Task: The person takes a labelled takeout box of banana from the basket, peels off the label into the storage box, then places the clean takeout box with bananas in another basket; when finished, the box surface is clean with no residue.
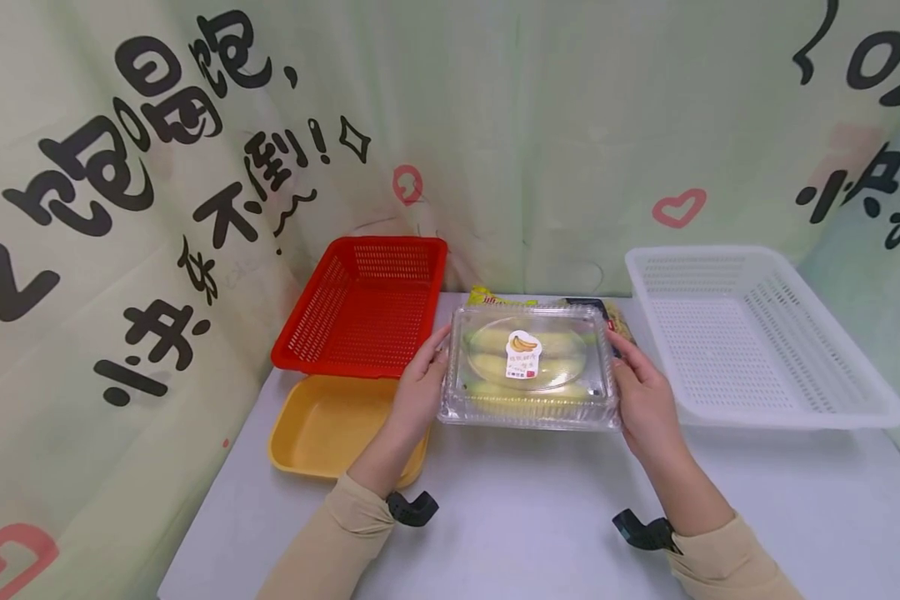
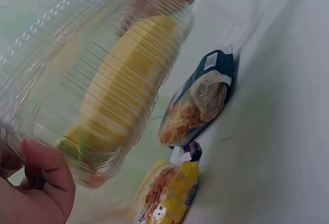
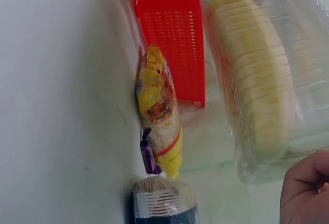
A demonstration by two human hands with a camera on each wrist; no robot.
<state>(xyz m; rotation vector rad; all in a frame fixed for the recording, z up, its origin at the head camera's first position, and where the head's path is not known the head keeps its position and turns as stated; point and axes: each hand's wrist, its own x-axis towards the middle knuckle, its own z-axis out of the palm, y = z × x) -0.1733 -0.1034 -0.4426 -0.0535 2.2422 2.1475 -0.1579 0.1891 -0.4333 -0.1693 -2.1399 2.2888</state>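
Between both hands, a clear plastic clamshell box of bananas (image 1: 528,367) is held up over the table. Its lid carries a white label with a banana picture. My left hand (image 1: 422,385) grips the box's left end, and my right hand (image 1: 645,398) grips its right end. Yellow bananas (image 2: 128,75) show through the ribbed wall in the left wrist view. Behind the box, partly hidden in the head view, lie a yellow food packet (image 2: 167,193) and a dark blue packet (image 2: 200,98) with a clear window. A small purple wrapper (image 3: 149,152) lies between them.
At the back left stands a red perforated basket (image 1: 360,304), with a yellow tray (image 1: 307,429) in front of it. A white perforated basket (image 1: 787,421) stands on the right. A printed curtain (image 1: 525,167) hangs behind the white table (image 1: 525,517).
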